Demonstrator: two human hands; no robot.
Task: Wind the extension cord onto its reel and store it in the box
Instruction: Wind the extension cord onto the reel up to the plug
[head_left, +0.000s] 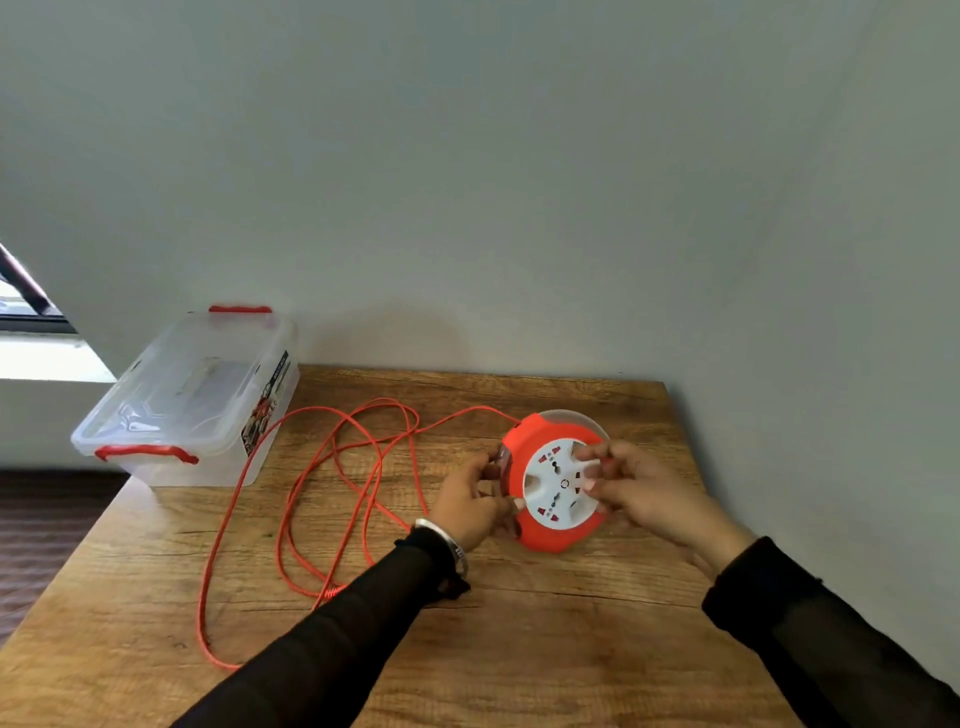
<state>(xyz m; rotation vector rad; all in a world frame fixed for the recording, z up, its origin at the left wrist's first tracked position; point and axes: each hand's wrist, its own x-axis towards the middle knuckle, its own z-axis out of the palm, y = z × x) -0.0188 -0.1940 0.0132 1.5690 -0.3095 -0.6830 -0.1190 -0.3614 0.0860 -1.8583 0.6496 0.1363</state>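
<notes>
Reel held tilted on the table, cord lying loose

Reel (556, 480) stands tilted at the right part of the wooden table (519, 649), its white socket face turned up toward the camera. Orange cord (291, 499) leaves its top edge and lies in loose long loops to the left, reaching near the box (192, 400). Left hand (470, 499) is closed on the reel's left rim. Right hand (636, 486) curls its fingers (592, 454) on the white face. The clear box, lid on, sits at the far left corner.
</notes>
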